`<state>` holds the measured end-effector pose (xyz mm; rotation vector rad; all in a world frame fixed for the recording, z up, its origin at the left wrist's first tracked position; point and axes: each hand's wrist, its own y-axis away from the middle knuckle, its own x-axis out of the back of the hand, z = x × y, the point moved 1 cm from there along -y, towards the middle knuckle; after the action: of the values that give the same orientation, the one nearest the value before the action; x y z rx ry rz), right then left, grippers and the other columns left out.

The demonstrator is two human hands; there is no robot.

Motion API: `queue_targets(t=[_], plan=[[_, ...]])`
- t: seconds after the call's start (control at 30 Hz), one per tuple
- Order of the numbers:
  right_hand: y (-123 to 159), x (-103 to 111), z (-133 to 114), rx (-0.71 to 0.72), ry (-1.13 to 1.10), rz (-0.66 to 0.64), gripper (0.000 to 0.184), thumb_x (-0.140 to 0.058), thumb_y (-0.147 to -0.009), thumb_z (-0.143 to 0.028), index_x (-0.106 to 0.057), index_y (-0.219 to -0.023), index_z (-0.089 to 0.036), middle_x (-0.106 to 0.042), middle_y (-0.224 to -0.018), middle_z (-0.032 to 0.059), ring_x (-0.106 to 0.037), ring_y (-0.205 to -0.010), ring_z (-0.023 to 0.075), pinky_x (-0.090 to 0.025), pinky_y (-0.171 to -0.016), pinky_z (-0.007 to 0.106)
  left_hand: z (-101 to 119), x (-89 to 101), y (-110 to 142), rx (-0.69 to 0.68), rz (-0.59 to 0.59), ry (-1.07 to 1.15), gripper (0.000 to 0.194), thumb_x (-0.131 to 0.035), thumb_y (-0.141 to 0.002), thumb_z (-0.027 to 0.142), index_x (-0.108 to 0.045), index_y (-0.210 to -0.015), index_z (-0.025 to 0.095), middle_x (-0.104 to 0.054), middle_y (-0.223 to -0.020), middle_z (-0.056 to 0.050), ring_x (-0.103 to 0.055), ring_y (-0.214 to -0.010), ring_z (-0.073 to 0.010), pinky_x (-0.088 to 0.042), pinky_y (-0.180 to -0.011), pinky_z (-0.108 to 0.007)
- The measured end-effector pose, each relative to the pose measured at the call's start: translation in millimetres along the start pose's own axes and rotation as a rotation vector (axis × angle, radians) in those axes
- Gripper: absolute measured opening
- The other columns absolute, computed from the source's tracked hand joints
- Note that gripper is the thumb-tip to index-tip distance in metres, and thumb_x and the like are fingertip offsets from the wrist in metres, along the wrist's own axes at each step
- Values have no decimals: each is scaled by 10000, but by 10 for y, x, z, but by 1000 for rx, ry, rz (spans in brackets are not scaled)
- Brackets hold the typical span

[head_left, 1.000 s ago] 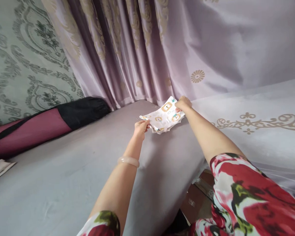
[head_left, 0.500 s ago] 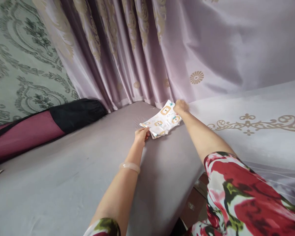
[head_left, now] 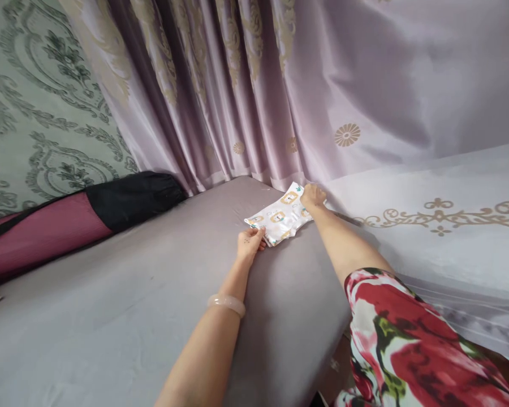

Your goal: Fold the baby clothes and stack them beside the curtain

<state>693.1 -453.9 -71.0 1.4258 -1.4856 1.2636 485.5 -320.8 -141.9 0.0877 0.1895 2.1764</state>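
A folded white cloth (head_left: 276,217) printed with orange, animal-like figures and small green leaves is low over the far corner of the grey-covered bed. Whether its underside rests on the bed I cannot tell. My left hand (head_left: 250,241) pinches its near left corner between thumb and fingers. At the opposite end, my right hand (head_left: 313,196) is closed over the cloth's right edge, with the fingertips mostly hidden. Between the two hands the cloth stretches fairly flat, its lower edge uneven and layered.
Behind the bed (head_left: 123,316) hangs a mauve curtain (head_left: 254,113) with gold patterns, its pale lower band running along the right side. A maroon and black long bag (head_left: 97,212) lies against the patterned wall (head_left: 59,113) at left.
The cloth and both hands have come slightly lower, nearer to me, and my right hand now covers more of the cloth's right end. The view has shifted a little.
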Motion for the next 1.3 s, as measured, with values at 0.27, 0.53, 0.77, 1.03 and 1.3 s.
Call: queue_targets(t=[0.27, 0.53, 0.77, 1.03, 1.3], plan=[[30, -224, 41, -7, 4, -12, 360, -468, -878, -54, -668, -1174, -95, -673, -1181, 207, -644, -1108, 278, -500, -900, 345, -51, 0, -67, 29, 1, -44, 202, -674, -841, 292, -623, -743, 123, -578, -452, 12, -521, -358, -89, -411, -391, -179], [92, -353, 115, 38, -2, -37, 454, -518, -890, -210, -560, -1316, -60, -531, -1348, 243, -505, -1259, 323, -418, -1011, 383, -100, -16, -155, 20, 4, -88, 265, -675, -840, 381, -634, -790, 124, -619, -508, -21, -579, -405, -120, -430, -396, -189], [278, -260, -105, 123, 25, -100, 417, -428, -954, -280, -586, -1283, -78, -539, -1316, 241, -491, -1253, 340, -402, -991, 420, -47, -40, -126, 62, 21, -6, 281, -577, -915, 364, -622, -773, 126, -610, -499, -20, -604, -425, -132, -473, -437, -208], [1120, -349, -749, 775, -34, -156, 419, -303, -1019, -313, -542, -1349, -213, -480, -1466, 103, -417, -1337, 243, -234, -1128, 414, -43, 81, 114, 88, 77, 46, 95, -489, -932, 167, -564, -950, 111, -598, -505, 17, -604, -403, -137, -504, -477, -235], [1175, -563, -790, 810, 51, -173, 421, -268, -1033, -362, -575, -1294, -240, -587, -1339, 101, -474, -1276, 247, -233, -1095, 494, 14, 591, 490, 214, -160, -20, 80, -528, -920, 168, -540, -847, 139, -606, -516, 7, -602, -421, -122, -493, -490, -231]])
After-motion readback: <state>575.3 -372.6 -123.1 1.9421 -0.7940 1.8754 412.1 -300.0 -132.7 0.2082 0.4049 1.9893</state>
